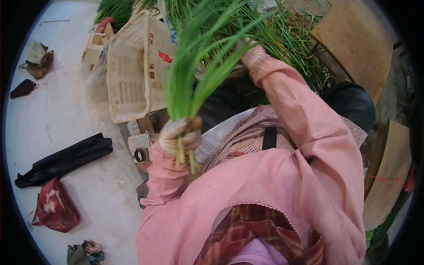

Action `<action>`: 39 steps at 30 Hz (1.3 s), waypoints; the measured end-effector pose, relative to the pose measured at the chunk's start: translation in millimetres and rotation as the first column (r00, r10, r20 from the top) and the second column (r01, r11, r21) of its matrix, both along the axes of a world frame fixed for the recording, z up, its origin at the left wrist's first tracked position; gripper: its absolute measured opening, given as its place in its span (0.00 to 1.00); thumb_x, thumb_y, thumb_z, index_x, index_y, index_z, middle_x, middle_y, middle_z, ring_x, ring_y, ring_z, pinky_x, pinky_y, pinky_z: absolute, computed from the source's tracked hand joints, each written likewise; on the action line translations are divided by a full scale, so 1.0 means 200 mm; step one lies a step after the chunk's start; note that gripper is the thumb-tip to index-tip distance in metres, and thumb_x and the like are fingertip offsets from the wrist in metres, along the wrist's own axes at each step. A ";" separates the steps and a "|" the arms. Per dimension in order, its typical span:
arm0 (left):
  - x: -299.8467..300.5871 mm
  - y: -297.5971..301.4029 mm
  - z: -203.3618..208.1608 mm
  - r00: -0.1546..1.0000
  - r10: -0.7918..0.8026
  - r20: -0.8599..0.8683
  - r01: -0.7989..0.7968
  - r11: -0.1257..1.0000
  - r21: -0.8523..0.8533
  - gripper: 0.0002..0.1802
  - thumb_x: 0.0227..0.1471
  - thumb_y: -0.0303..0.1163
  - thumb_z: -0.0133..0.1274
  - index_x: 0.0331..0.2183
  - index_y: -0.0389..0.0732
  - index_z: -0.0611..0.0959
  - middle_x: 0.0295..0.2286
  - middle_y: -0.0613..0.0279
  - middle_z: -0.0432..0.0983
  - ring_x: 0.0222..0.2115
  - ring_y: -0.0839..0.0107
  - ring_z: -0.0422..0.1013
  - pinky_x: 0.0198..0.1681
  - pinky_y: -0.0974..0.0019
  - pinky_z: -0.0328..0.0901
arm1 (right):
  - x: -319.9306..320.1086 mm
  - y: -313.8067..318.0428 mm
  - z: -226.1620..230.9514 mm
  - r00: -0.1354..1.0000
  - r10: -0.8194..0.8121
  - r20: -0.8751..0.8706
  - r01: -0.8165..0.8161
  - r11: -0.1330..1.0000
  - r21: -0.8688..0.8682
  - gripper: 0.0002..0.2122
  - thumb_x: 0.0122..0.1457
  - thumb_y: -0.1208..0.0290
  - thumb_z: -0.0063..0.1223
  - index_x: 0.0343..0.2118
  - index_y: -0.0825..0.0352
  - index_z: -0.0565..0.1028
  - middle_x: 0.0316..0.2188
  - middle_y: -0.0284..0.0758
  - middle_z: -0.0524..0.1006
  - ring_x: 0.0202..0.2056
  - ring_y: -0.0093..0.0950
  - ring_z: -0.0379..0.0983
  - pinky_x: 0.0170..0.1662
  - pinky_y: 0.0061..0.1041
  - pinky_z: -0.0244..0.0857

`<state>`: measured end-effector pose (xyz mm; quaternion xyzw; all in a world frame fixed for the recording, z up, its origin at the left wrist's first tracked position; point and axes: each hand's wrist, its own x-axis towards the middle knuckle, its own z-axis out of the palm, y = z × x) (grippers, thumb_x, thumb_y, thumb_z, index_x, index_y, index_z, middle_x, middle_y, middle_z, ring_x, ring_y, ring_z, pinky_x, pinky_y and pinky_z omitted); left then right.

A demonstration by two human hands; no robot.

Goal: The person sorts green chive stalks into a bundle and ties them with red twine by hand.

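My left hand [181, 134], in a pale glove, is closed round a bunch of long green stalks [185, 75] that look like chives or young garlic greens. Their pale cut ends poke out below the fist, and the leaves fan upward, blurred at the tips. Further off to the right, my right hand [253, 54] reaches to the edge of a large heap of similar greens [291, 42]. Leaves cover part of its fingers, so I cannot make out whether it grips anything. Some yellowed blades lie in that heap.
A cream plastic basket [128, 70] is tipped on its side at the left. On the pale floor lie a black rolled sheet [66, 159], a red bag [57, 205] and dark scraps [37, 59]. Brown boards [357, 39] stand at the right, near my dark-clad knee [351, 104].
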<state>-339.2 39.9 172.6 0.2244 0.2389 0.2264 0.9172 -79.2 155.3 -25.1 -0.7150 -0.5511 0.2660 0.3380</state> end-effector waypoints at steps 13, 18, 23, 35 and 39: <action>0.17 0.55 0.07 0.817 0.378 0.437 -0.417 0.909 -0.007 0.21 0.40 0.29 0.52 0.40 0.33 0.71 0.19 0.71 0.68 0.15 0.83 0.60 0.21 0.76 0.57 | 0.44 -1.02 -0.42 0.864 0.436 0.250 -0.215 0.770 -0.601 0.12 0.47 0.61 0.46 0.29 0.64 0.71 0.29 0.43 0.72 0.32 0.40 0.68 0.36 0.33 0.62; 0.46 0.40 -0.24 0.828 0.334 0.449 -0.193 0.923 -0.332 0.10 0.46 0.33 0.47 0.32 0.39 0.77 0.15 0.75 0.64 0.13 0.83 0.58 0.19 0.78 0.56 | 0.56 -0.77 0.02 0.954 -0.139 0.265 0.221 0.924 -0.311 0.15 0.44 0.59 0.50 0.30 0.66 0.70 0.32 0.45 0.70 0.31 0.40 0.68 0.33 0.32 0.63; 0.57 0.26 -0.41 0.908 0.375 0.186 -0.292 0.886 -0.360 0.10 0.48 0.33 0.46 0.35 0.45 0.76 0.18 0.72 0.67 0.15 0.81 0.59 0.18 0.76 0.56 | 0.50 -0.64 -0.09 0.918 -0.239 0.316 0.362 0.831 -0.422 0.24 0.43 0.60 0.54 0.42 0.68 0.67 0.39 0.44 0.69 0.39 0.35 0.67 0.43 0.26 0.59; 0.79 0.44 -0.66 0.673 0.208 -0.710 -0.239 0.969 0.058 0.17 0.39 0.37 0.56 0.36 0.48 0.76 0.21 0.70 0.66 0.13 0.76 0.59 0.14 0.71 0.57 | 0.37 -0.53 0.03 0.590 -0.120 -0.798 -0.064 0.979 -0.195 0.19 0.46 0.71 0.56 0.42 0.69 0.67 0.36 0.31 0.71 0.38 0.21 0.65 0.42 0.18 0.59; 0.85 0.54 -0.76 0.689 0.106 -0.717 -0.094 0.994 0.056 0.14 0.39 0.39 0.56 0.32 0.47 0.76 0.16 0.67 0.64 0.11 0.76 0.58 0.12 0.70 0.56 | 0.31 -0.57 0.12 0.587 -0.056 -0.808 -0.185 0.962 -0.201 0.17 0.46 0.74 0.54 0.41 0.70 0.68 0.36 0.32 0.71 0.38 0.20 0.65 0.42 0.19 0.59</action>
